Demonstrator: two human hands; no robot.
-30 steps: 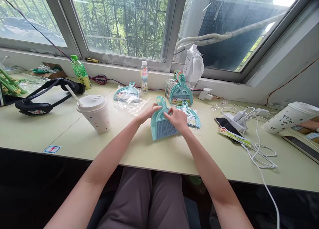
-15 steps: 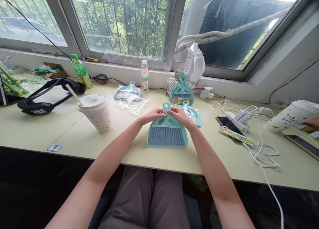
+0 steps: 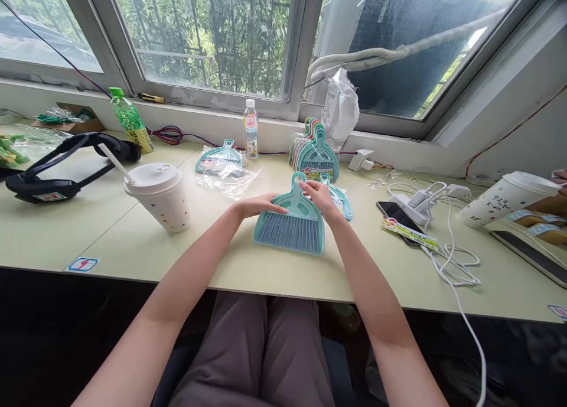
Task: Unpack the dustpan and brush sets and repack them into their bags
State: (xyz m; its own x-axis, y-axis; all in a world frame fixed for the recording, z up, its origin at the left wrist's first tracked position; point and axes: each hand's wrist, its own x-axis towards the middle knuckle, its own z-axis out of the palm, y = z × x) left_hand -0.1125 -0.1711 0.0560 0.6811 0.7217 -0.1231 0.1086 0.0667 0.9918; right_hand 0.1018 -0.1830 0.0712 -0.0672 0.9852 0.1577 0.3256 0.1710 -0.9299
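Observation:
A teal mini brush nested in a teal dustpan lies on the pale green table in front of me, bristles toward me and handle toward the window. My left hand grips its left shoulder. My right hand pinches the upper right part by the handle loop. Just behind my right hand lies another teal set in a plastic bag. A row of several coloured sets stands against the window ledge.
Left: a lidded paper cup with a straw, a bagged set, loose clear bags, a black headset and two bottles. Right: a phone, white chargers and cables, a tilted cup by another person's hand.
The brush and dustpan turned from lying slanted to facing me square, then shifted slightly left. My hands moved from over the brush to its upper shoulders and handle.

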